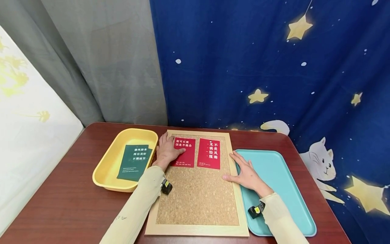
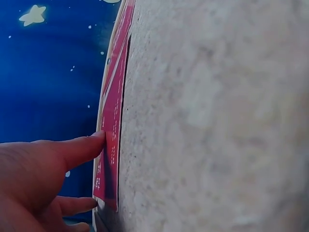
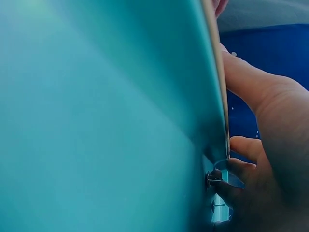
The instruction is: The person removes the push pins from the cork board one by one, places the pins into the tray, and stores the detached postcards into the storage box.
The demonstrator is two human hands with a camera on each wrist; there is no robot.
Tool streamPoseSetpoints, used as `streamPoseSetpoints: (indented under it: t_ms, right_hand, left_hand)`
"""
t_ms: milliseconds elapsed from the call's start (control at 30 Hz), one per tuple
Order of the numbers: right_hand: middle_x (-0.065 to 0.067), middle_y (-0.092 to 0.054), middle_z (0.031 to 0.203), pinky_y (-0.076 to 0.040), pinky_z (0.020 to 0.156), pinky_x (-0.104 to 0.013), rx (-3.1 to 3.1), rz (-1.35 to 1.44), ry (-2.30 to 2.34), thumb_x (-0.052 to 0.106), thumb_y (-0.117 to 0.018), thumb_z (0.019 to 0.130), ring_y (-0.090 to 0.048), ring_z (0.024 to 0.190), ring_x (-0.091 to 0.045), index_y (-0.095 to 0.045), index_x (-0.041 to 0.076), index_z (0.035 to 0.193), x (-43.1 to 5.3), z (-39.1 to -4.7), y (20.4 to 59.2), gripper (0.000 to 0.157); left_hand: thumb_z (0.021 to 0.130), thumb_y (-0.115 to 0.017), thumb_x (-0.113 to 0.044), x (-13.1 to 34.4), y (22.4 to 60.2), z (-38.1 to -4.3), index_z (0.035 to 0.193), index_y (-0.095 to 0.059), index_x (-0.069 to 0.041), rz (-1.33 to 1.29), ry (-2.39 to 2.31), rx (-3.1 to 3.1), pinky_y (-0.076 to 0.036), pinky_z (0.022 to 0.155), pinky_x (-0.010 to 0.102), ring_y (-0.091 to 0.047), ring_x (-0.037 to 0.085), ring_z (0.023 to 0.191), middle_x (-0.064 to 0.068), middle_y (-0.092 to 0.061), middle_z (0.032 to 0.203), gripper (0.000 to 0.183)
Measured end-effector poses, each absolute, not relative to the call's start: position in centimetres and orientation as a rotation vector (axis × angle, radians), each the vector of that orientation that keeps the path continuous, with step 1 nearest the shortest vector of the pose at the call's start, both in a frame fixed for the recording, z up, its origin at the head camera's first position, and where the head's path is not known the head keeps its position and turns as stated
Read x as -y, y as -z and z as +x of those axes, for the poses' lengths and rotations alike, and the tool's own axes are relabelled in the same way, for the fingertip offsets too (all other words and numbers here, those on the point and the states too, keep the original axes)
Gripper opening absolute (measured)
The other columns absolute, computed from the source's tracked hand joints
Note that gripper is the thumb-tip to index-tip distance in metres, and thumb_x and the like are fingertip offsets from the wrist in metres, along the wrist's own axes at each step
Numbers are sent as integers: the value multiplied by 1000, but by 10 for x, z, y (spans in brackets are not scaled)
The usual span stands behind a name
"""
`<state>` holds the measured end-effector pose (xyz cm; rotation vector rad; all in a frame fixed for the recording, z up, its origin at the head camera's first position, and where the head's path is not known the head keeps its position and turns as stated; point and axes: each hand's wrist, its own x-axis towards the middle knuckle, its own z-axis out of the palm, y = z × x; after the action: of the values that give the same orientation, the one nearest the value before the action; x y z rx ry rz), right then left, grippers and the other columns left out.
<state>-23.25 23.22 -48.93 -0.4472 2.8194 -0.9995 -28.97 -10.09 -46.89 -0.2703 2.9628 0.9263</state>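
Observation:
My left hand (image 1: 168,149) lies over the upper left edge of a wood-framed cork board (image 1: 198,198). Its thumb is stretched across a red card (image 1: 186,157) with white lettering, and the other fingers rest along the frame. In the left wrist view the thumb touches the face of that red card (image 2: 112,130). A second red card (image 1: 208,154) is beside it, with a white dot at its top. Across the board's right edge spreads my right hand (image 1: 248,173), thumb on the cork side and fingers along the frame, holding nothing.
Left of the board stands a yellow basin (image 1: 105,169) with dark green cards (image 1: 134,162) in it. A teal tray (image 1: 277,189) lies against the board's right side; the right wrist view shows small pins (image 3: 214,179) at its far end. Curtains hang behind the table.

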Motion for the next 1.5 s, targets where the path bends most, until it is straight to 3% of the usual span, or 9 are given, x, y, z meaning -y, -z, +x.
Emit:
streamPoseSetpoints:
  t_ms: [367,667,1067,1267,1500]
  right_hand:
    - [-9,-21,166,2,120,-68,-2818,-435,1006,57,-81,73,-24,151,-36,-30,17,156,-232,-233,490,105]
    - [-9,-21,166,3,120,-68,-2815,-439,1018,57,-81,73,-23,152,-36,-30,18,156,-232,-233,492,105]
    - [-8,-21,167,3,120,-68,-2824,-448,1025,58,-80,73,-23,152,-34,-30,17,156,-233,-231,492,106]
    - [-8,-21,166,2,120,-68,-2827,-456,1025,57,-81,73,-22,152,-34,-31,16,156,-234,-231,492,105]
    - [-8,-21,166,3,120,-68,-2821,-462,1041,55,-81,73,-22,152,-34,-31,15,156,-233,-231,491,105]
  left_hand:
    - [79,-78,-35,101,466,-289,151,-40,-10,-281,-978,-2933,-20,120,63,-12,35,152,16,-15,164,85]
    - [76,-82,-30,101,469,-289,148,-43,-13,-283,-1086,-2971,-21,120,62,-20,35,150,15,-24,161,83]
    - [72,-88,-19,98,467,-286,143,-49,-12,-174,-1286,-3098,-38,113,48,-43,32,132,15,-54,136,80]
    - [73,-87,-14,97,465,-284,144,-48,-17,-164,-1387,-3095,-43,108,47,-48,31,124,14,-58,129,81]
    - [77,-83,-8,99,467,-281,147,-43,-26,-187,-1574,-2996,-54,94,46,-67,31,109,16,-66,127,82]
